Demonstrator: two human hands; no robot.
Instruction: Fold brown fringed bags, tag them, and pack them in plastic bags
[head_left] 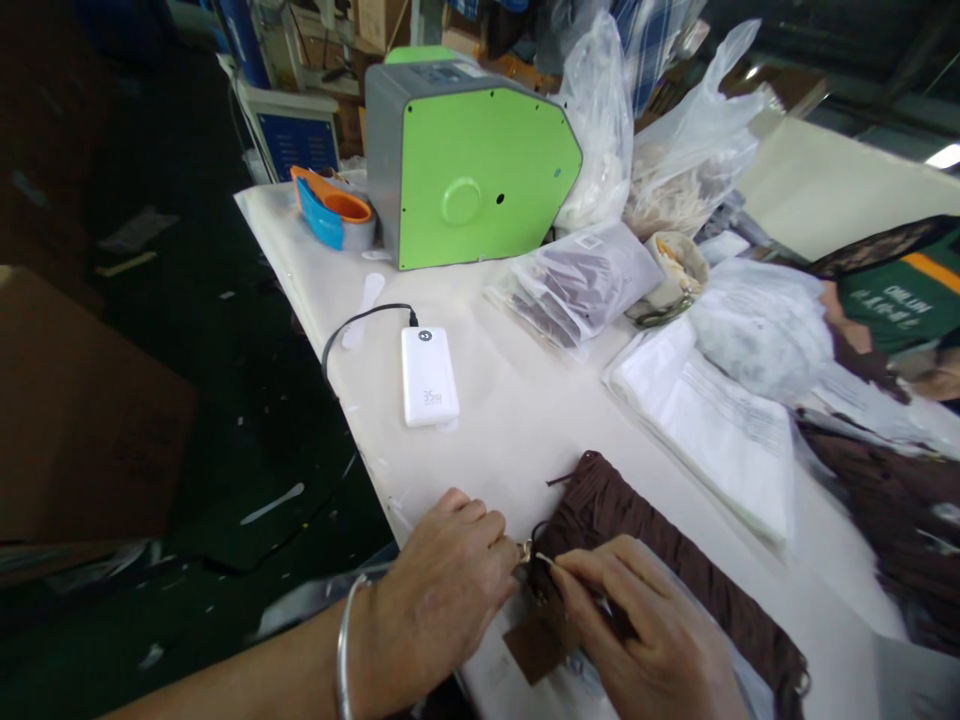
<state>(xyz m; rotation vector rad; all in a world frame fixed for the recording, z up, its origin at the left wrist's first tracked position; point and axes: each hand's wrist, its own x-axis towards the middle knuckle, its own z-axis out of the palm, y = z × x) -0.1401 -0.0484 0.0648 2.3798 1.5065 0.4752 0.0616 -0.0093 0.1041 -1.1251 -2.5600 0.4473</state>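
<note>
While both hands meet at the near edge of the worktop (510, 400), a dark brown piece of gathered fabric (667, 550) lies just beside them, its upper end just beyond the fingertips and its length slanting away past the far side of the right hand (637, 610) towards the lower right. The right hand is closed in a pinch, thumb and forefinger on a thin pale cord (546, 561) at the fabric's near edge. The left hand (450, 575), with a silver bangle (345, 650) at the wrist, has its fingers curled inward; a small metallic fitting (525, 551) shows at its fingertips, between the two hands, but I cannot tell whether the left fingers grip it. Under the right hand's fingers hangs or lies a brown square tag (534, 645), partly covered.

Farther up the worktop, well apart from the hands, a white power bank (430, 375) lies flat with a black cable (352, 318) plugged into its top end. Beyond it stands a green-and-grey machine (480, 180), with an orange-and-blue tape dispenser (330, 212) just to its left. A bagged dark garment (589, 275) rests in front of the machine's right side, and white plastic packaging (712, 420) lies nearer, to the right.
</note>
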